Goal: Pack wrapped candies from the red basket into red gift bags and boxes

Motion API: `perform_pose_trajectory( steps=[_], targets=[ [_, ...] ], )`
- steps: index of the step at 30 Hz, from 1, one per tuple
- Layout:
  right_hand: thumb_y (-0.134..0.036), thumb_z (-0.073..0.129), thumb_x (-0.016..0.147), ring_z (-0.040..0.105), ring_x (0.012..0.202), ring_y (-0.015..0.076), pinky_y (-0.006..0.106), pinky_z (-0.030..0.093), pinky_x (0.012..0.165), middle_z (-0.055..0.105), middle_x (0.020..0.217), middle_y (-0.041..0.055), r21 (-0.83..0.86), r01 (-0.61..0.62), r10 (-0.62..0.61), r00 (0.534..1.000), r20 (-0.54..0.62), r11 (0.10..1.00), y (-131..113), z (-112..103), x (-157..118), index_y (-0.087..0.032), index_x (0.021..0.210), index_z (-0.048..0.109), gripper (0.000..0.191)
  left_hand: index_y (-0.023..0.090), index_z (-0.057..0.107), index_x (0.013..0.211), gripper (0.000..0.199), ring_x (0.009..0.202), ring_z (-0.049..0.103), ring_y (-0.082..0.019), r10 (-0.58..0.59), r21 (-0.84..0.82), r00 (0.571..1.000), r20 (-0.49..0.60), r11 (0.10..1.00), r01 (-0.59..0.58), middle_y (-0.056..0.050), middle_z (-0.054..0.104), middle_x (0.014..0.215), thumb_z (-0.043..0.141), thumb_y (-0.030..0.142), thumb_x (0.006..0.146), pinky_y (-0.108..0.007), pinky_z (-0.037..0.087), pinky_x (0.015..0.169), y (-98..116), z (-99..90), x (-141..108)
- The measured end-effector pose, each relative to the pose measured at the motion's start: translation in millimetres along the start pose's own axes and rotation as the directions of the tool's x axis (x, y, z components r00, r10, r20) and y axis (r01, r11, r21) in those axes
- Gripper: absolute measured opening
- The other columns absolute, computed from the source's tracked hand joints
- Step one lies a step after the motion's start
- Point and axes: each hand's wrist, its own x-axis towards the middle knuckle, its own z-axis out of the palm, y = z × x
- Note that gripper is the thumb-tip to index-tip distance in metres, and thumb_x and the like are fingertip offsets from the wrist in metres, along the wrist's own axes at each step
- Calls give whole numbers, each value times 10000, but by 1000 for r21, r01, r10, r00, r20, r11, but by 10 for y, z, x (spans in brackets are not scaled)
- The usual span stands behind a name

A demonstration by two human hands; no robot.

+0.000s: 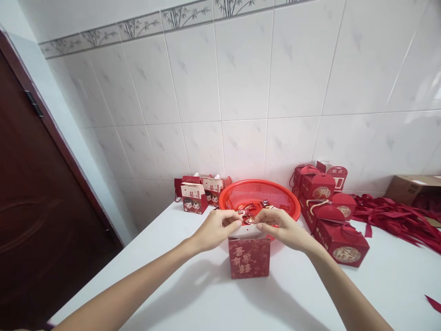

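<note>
A red paper gift box [250, 257] with gold characters on its front stands upright on the white table. Its pale upper flap rises between my two hands. My left hand [217, 227] is closed in a pinch at the flap's left side, thumb against fingertips. At the right side, my right hand [282, 227] pinches the flap in the same way. Just behind the box is a red plastic basket [295, 204] with wrapped candies [249, 219] in it. The box's far side and its inside are hidden from me.
Small red and white boxes [193, 200] stand at the back left. Several closed red boxes [341, 243] are grouped on the right, beside a heap of dark red ribbons [389, 214]. A cardboard carton [409, 188] sits at the far right. A tiled wall [241, 151] bounds the table behind.
</note>
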Motion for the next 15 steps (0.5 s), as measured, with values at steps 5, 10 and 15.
perform_pose_trajectory(
  steps=[5,10,15],
  targets=[
    [-407,592,898,672,847,199,306,522,772,720,888,54,-26,-10,8,995,-100,1000,65,-224,4,-185,885,702,248,143,725,951,254,799,631,-167,7,-223,982,190,974,36,-61,724,888,651,357,834,-258,469,724,-75,4,171],
    [-388,534,857,696,832,210,297,523,760,743,864,62,-206,-198,109,920,-376,958,392,-363,114,-170,835,664,255,143,675,1099,394,869,669,-183,4,-247,945,327,966,81,-101,731,992,537,466,919,-299,512,807,-137,-133,553],
    [-249,517,837,692,857,220,288,492,743,747,919,79,-363,-393,246,888,-389,845,666,-315,268,-167,866,664,170,131,660,1164,407,949,687,-226,-150,230,936,318,970,78,-115,734,1057,544,411,891,-308,513,844,-388,-19,1043]
  ],
)
